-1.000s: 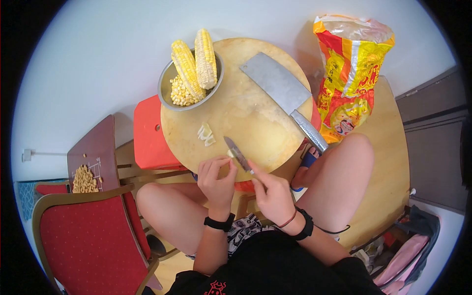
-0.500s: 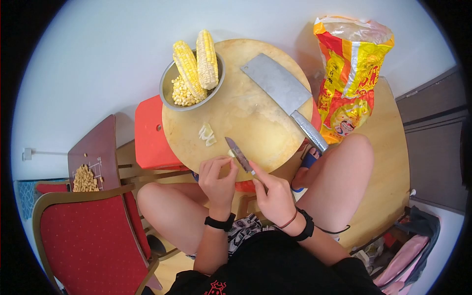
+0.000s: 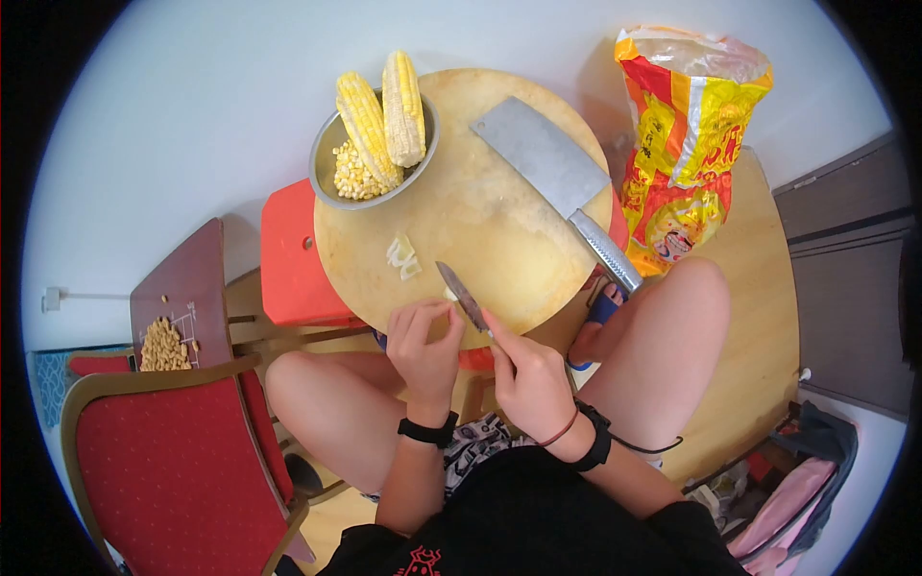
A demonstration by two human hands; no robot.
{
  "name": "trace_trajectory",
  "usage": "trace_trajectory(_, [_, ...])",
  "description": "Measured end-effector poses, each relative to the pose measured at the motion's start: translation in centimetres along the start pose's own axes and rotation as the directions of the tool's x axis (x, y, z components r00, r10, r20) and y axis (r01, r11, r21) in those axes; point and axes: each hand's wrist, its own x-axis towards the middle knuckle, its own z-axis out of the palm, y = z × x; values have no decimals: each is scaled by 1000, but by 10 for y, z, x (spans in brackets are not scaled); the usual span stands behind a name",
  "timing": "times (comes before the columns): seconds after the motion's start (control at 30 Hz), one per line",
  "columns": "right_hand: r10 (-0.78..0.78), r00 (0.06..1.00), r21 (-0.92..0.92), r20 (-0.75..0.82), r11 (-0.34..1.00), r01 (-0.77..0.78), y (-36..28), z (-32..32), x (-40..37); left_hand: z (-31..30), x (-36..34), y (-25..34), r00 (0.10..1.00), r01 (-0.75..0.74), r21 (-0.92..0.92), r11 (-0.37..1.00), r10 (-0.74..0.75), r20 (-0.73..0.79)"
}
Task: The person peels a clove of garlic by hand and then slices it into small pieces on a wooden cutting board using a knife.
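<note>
My left hand (image 3: 423, 344) sits at the near edge of the round cutting board (image 3: 480, 226), its fingers (image 3: 434, 312) pinched on a small pale piece (image 3: 448, 294) that is pressed against the wood, I think so it can't slide. My right hand (image 3: 528, 379) is clenched round the handle of the small knife (image 3: 462, 296), forefinger laid along the top for control. The blade slants up and away from me with its edge right beside the piece, touching it as far as I can tell.

The board rests on a red stool (image 3: 286, 259) between my knees, low enough to work over while seated. The cleaver (image 3: 549, 173) lies flat on the far right of the board, handle hanging over the rim toward my right knee, out of my way. The metal bowl (image 3: 323, 163) sits on the board's far left edge with two corn cobs (image 3: 365, 125) leaning in it over loose kernels (image 3: 351, 180). A few pale scraps (image 3: 403, 257) lie just left of the blade.

My own fingers cover most of the piece, so I can't tell its shape or what it is. The knife handle is buried in my palm. A printed bag (image 3: 687, 144) stands to the right, its lettering too small to read. The stool's legs and most of its seat are hidden.
</note>
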Motion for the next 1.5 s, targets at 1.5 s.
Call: trace_trajectory(1.5, [-30, 1000, -175, -4, 984, 29, -6, -8, 5, 3, -1, 0, 1000, -3, -4, 1000, 2, -11])
